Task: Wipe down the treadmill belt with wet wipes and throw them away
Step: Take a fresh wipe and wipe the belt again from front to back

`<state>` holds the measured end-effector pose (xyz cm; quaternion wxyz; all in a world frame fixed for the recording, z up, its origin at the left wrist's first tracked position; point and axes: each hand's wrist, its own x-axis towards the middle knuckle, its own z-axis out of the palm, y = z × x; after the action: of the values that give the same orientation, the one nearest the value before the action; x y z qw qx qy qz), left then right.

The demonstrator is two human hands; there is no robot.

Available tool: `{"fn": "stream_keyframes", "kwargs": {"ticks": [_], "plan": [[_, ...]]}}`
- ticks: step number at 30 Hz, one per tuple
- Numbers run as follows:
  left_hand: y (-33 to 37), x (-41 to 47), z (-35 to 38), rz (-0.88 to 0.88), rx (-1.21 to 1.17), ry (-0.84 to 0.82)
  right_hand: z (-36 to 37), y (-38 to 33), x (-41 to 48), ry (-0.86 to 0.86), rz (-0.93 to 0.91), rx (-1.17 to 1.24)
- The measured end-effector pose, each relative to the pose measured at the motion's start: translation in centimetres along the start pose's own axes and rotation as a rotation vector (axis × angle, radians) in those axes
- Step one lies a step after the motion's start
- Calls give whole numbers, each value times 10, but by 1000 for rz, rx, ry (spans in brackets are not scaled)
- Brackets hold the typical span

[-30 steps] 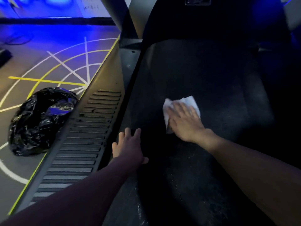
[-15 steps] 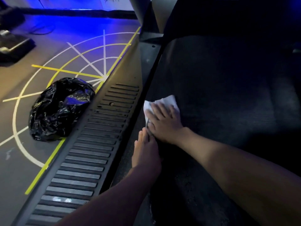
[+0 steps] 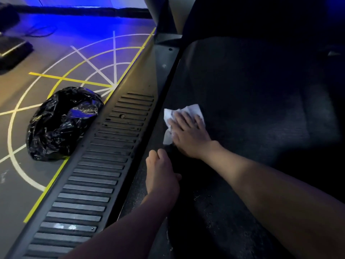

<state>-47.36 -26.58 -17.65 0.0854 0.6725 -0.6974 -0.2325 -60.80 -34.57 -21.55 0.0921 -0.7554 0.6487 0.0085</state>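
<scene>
The dark treadmill belt (image 3: 252,101) fills the right of the view. A white wet wipe (image 3: 169,114) lies flat on the belt near its left edge. My right hand (image 3: 188,133) presses on it with straight fingers spread over it. My left hand (image 3: 160,172) rests on the belt's left edge just below the wipe, fingers together and flat. A crumpled black trash bag (image 3: 59,122) sits on the floor left of the treadmill.
A ribbed grey side rail (image 3: 104,165) runs along the belt's left side. The floor (image 3: 46,58) left of it bears yellow and white lines. A dark low object (image 3: 13,51) stands at the far left. The treadmill upright (image 3: 164,14) rises at the top.
My right hand slid the wipe left from the belt's middle to its left edge. My left hand's fingers closed together, and the view shifted right.
</scene>
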Motion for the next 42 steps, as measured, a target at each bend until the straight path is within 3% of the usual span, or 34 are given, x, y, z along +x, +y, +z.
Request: {"fn": "stream_keyframes", "kwargs": {"ticks": [4,5,8,9,12,13,14,17,18,21,22,23,26,27,31,32,35,36,40,42], "plan": [[-3,3,1,40,28,-35,-2,1,-44,-96,-327,-173],[-2,4,0,43,57,-46,-3,15,-43,-70,-287,-196],[7,4,-3,93,252,-110,-7,40,-41,-54,149,-94],[9,6,-2,142,333,-137,-5,36,-45,-73,155,-75],[13,13,0,226,422,-196,3,25,-71,-77,-181,-114],[15,14,-1,219,428,-220,2,34,-74,-54,-216,-102],[19,14,-1,195,437,-245,1,49,-71,-20,-160,-102],[25,12,2,117,449,-327,-3,72,-73,-2,266,12],[27,11,3,102,436,-332,-1,69,-81,-26,255,40],[30,11,4,97,445,-388,10,64,-122,-32,-118,-29],[31,11,2,83,447,-432,8,77,-128,-24,-162,-29],[33,12,0,59,433,-478,5,95,-125,3,-114,-47],[43,13,0,26,384,-533,-2,116,-120,-26,356,82],[49,10,4,71,409,-526,1,108,-123,-53,357,90],[63,-7,23,230,431,-534,7,93,-160,-5,-41,5],[64,-9,26,224,432,-529,4,109,-158,7,-22,-13],[71,-12,29,237,449,-512,-1,139,-152,-1,446,66],[73,-12,31,276,460,-504,4,135,-153,-28,492,81],[81,-14,37,531,515,-495,19,119,-181,-67,50,9],[82,-14,37,534,529,-524,19,151,-182,26,74,-4]]}}
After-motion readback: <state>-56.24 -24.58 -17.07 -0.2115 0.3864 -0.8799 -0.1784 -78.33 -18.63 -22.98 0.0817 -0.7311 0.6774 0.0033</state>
